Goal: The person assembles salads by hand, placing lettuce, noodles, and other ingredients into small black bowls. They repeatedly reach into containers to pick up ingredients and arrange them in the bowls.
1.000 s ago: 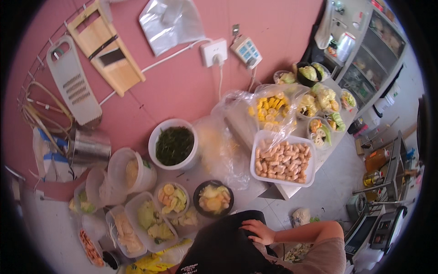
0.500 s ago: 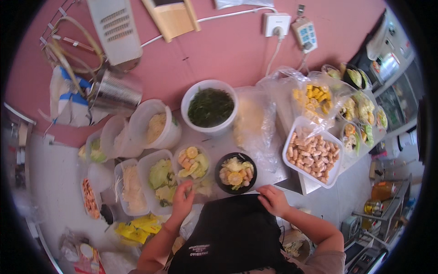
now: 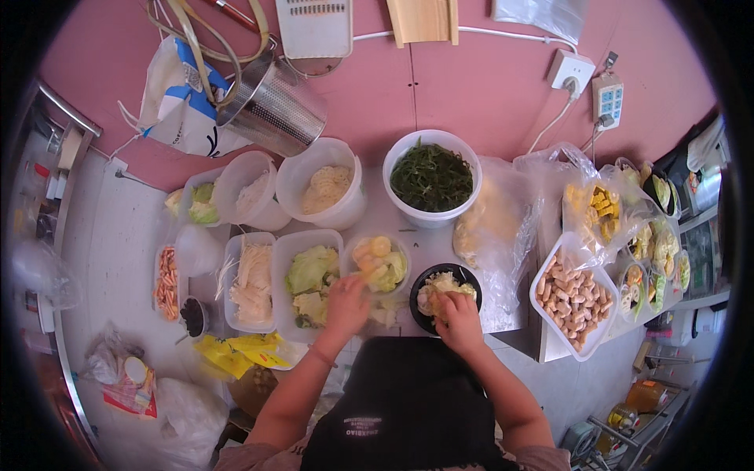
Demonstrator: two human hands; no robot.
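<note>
Left hand [image 3: 348,304]: positioned above the right edge of a rectangular clear plastic container [image 3: 281,263] of pale green leaves, just beside a round clear plastic bowl [image 3: 407,272]. Its fingers are drawn together and blurred; whether they grip anything cannot be told.

Right hand [image 3: 458,315]: fingers curled downward into a round black bowl [image 3: 420,319], touching the pale mixed food [image 3: 441,284] inside. Whether a piece is gripped cannot be told.

The black bowl stands upright near the front edge of the grey table [image 3: 424,242], to the right of the round clear bowl, which contains yellow corn slices [image 3: 378,247] and leaves.

Behind these stands a round white plastic tub [image 3: 428,217] of dark green strips [image 3: 432,177]. Right of the black bowl lies a clear plastic bag [image 3: 510,228]; farther right sits a rectangular white plastic tray [image 3: 542,312] of pinkish-brown sausage-shaped pieces [image 3: 576,300].
</note>
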